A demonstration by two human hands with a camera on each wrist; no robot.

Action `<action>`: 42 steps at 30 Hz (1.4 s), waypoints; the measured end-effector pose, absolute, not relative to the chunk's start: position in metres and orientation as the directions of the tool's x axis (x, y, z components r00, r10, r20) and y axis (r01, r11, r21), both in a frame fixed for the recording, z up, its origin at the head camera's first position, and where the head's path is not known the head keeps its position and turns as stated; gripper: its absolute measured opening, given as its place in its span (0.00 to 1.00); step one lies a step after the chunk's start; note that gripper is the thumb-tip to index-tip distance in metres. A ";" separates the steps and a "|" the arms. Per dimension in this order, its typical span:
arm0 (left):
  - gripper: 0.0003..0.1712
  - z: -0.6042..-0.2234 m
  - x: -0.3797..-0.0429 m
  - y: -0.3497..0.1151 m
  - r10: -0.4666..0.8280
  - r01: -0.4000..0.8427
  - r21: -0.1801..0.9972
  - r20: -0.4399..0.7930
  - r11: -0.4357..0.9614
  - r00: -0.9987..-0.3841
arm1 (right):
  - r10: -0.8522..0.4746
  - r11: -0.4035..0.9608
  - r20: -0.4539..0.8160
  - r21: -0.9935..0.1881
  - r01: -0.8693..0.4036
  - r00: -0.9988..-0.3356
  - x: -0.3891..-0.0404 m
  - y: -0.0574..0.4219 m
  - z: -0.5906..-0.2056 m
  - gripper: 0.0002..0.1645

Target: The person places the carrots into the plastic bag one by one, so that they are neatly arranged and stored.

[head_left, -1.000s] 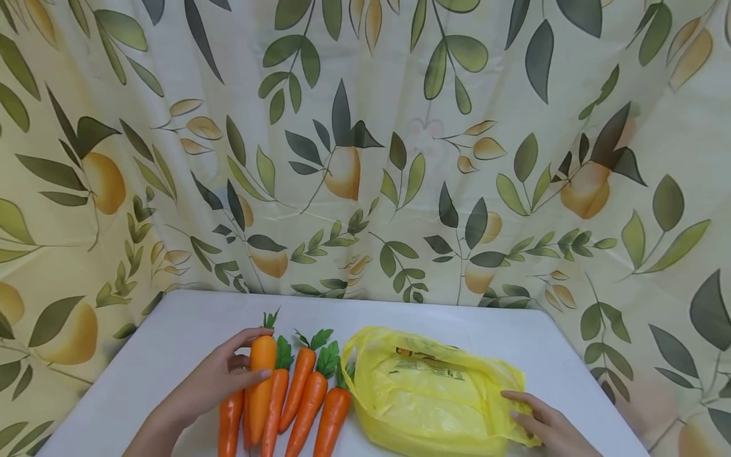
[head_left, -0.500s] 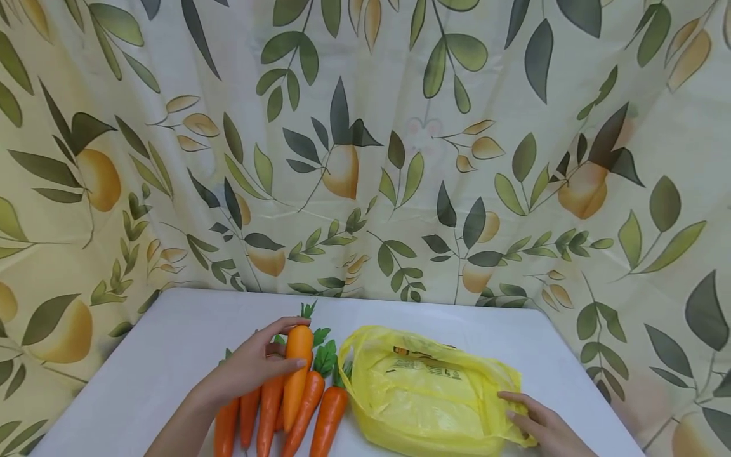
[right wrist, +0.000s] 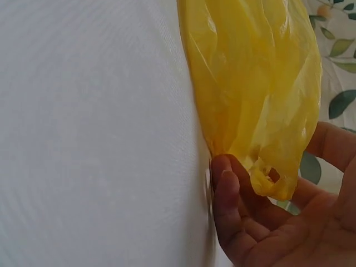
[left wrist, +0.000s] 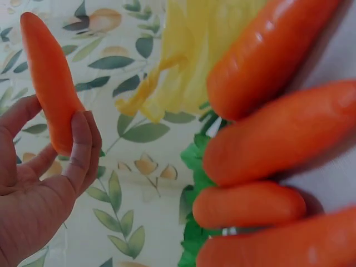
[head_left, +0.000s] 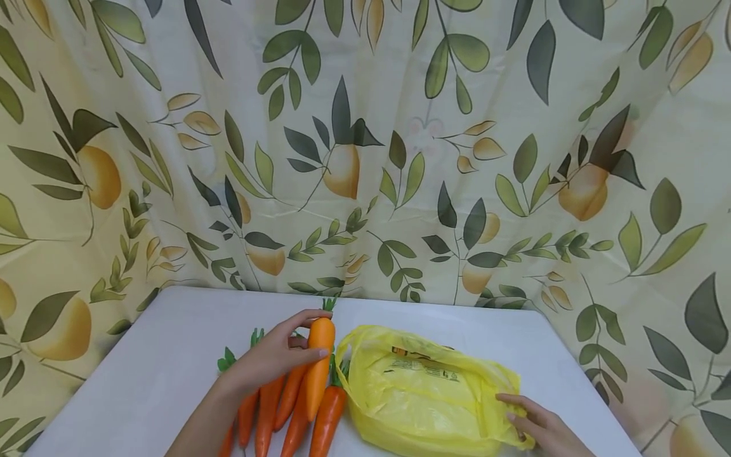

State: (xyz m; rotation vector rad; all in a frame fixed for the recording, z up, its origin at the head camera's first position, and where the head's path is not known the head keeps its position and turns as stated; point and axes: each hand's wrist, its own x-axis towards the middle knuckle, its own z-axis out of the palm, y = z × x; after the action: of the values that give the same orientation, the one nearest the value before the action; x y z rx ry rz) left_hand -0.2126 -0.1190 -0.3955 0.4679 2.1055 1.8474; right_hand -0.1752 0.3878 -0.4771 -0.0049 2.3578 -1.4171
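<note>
Left of the yellow plastic bag [head_left: 425, 406], our left hand [head_left: 284, 350] pinches the light-orange carrot [head_left: 318, 371], leafy end away, tip toward us, while our right hand [head_left: 539, 424] grips the bag's right end.

Orange carrots [head_left: 316, 374], yellow bag [head_left: 425, 400], leaf-patterned curtain [head_left: 365, 165]

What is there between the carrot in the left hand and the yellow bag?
In the head view, green leaves of another carrot, lying beside the bag, show between them.
</note>
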 end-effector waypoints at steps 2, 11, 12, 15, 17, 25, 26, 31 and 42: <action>0.32 -0.394 -0.214 -0.116 0.455 0.040 0.994 -0.010 0.099 -0.891 | -0.179 0.500 -0.309 -0.846 0.184 -0.934 -0.173 0.387 -0.477 0.38; 0.32 -0.391 -0.220 -0.095 0.521 0.038 0.996 -0.008 0.076 -0.854 | -0.181 0.493 -0.277 -0.856 0.157 -0.944 -0.170 0.385 -0.472 0.37; 0.32 -0.390 -0.221 -0.091 0.524 0.046 0.996 -0.004 0.083 -0.852 | -0.167 0.500 -0.278 -0.851 0.162 -0.946 -0.170 0.384 -0.472 0.37; 0.32 -0.390 -0.222 -0.080 0.537 0.051 0.994 -0.008 0.095 -0.844 | -0.115 0.517 -0.276 -0.837 0.180 -0.954 -0.170 0.381 -0.471 0.36; 0.32 -0.390 -0.222 -0.074 0.544 0.049 0.994 -0.012 0.098 -0.839 | -0.074 0.527 -0.268 -0.828 0.190 -0.961 -0.169 0.379 -0.470 0.36; 0.30 -0.401 -0.224 -0.045 0.546 0.006 0.997 -0.040 0.083 -0.837 | -0.083 0.509 -0.237 -0.845 0.163 -0.968 -0.166 0.376 -0.469 0.35; 0.29 -0.403 -0.225 -0.042 0.544 0.001 0.997 -0.044 0.082 -0.838 | -0.080 0.508 -0.236 -0.846 0.164 -0.968 -0.166 0.376 -0.469 0.35; 0.29 -0.412 -0.229 -0.024 0.540 -0.008 0.995 -0.063 0.102 -0.839 | -0.046 0.507 -0.247 -0.841 0.190 -0.968 -0.167 0.374 -0.470 0.34; 0.29 -0.428 -0.235 0.012 0.551 -0.009 0.992 -0.077 0.126 -0.831 | -0.064 0.494 -0.222 -0.854 0.162 -0.973 -0.165 0.372 -0.470 0.33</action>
State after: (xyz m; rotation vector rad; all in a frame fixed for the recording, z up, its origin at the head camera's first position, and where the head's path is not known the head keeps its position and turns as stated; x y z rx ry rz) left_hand -0.2351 0.0123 -0.4281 0.5224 1.9820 1.7517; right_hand -0.1651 0.3724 -0.4695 0.0846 2.5150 -1.4735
